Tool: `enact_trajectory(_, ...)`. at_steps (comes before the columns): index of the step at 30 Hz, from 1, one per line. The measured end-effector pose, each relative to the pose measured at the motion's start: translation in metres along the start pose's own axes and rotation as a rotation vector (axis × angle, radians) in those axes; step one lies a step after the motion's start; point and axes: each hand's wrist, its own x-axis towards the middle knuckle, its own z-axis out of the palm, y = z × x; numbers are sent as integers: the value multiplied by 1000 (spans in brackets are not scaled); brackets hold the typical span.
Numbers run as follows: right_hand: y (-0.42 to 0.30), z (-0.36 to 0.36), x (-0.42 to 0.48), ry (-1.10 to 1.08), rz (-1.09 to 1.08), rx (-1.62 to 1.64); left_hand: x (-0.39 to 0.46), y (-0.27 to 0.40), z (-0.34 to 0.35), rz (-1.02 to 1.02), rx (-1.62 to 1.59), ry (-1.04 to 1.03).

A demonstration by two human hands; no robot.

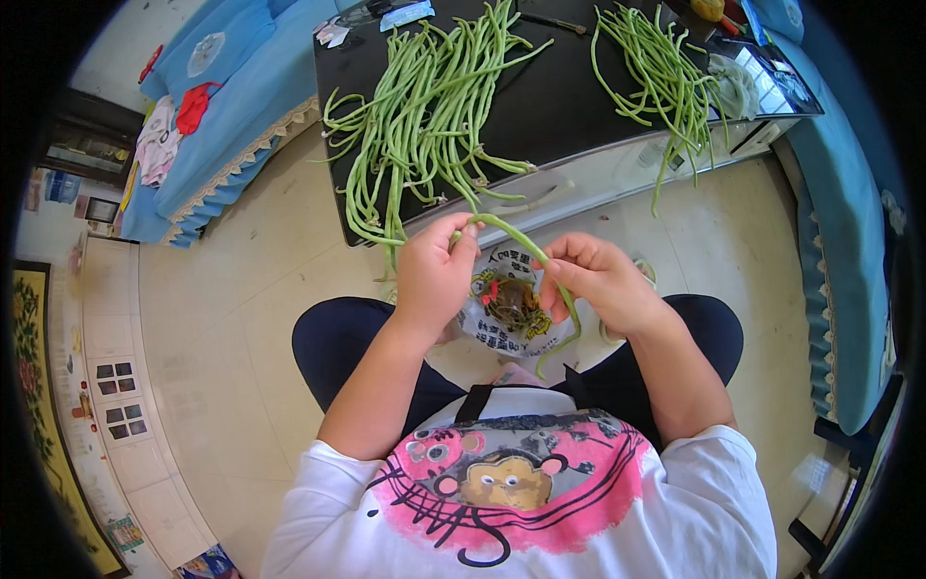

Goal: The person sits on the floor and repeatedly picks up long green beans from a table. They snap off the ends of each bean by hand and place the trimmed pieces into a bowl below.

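One long green bean (517, 234) stretches between my two hands, its lower end hanging free. My left hand (441, 264) pinches it near its upper end between thumb and fingers. Farther along, my right hand (589, 271) grips the same bean between thumb and forefinger. Just beyond my left hand, a large heap of long beans (434, 108) lies on a black glossy table (557, 87), some tips hanging over the front edge. Below my hands a printed plastic bag lining a bin (492, 329) holds scraps and a bit of red.
A smaller bunch of long beans (662, 72) lies at the table's right, beside a crumpled pale green plastic bag (734, 87). Blue-covered sofas (239, 123) flank the table. A dark stick-like object (553, 23) lies near the table's back. A white cabinet (116, 318) stands far left.
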Motion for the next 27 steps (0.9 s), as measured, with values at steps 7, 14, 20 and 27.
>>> enact_trajectory(7,3,2,5,15,60,-39,3,-5,10,-96,-160,15)
enact_trajectory(14,1,5,5,61,57,-121,0,-2,12,-368,-523,-3)
enact_trajectory(20,0,7,6,83,61,-170,-2,2,13,-495,-696,-13)
enact_trajectory(27,8,2,0,47,19,-192,18,-13,-12,-497,-968,124)
